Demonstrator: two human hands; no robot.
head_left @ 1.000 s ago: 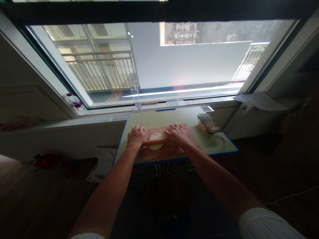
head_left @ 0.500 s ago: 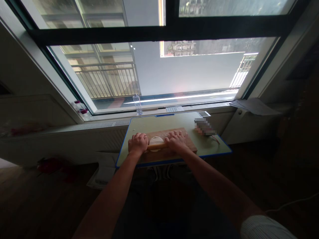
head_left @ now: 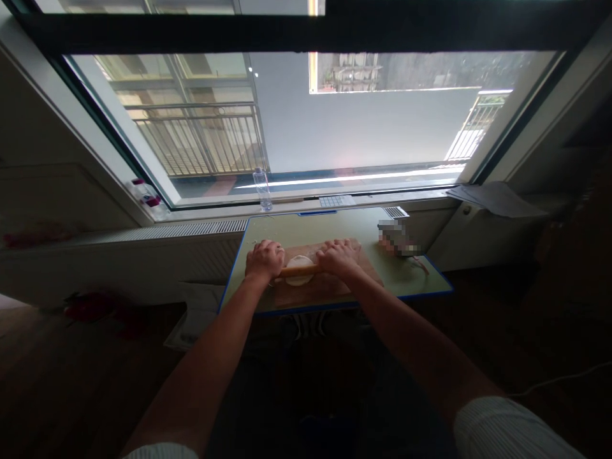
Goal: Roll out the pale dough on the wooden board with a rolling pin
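Note:
A wooden rolling pin [head_left: 299,271] lies across a round, flat piece of pale dough [head_left: 300,261]. My left hand [head_left: 266,258] is closed over the pin's left end, and my right hand [head_left: 338,256] is closed over its right end. Dough shows on both the far and the near side of the pin. Beneath it all is a wooden cutting board [head_left: 310,293], with some flour marks near my right hand. The pin's two ends are hidden under my hands.
The board rests on a small pale-green table [head_left: 406,280] with a blue edge. A blurred-out object [head_left: 398,239] lies at its right. On the windowsill stand a clear plastic bottle [head_left: 262,191], a pale gridded item [head_left: 335,201], and papers [head_left: 497,199] at the right.
The view has tilted downward a little, and the window frame sits higher. The rolling pin has shifted slightly away from me over the dough, so more dough shows on its near side. Both hands keep their hold.

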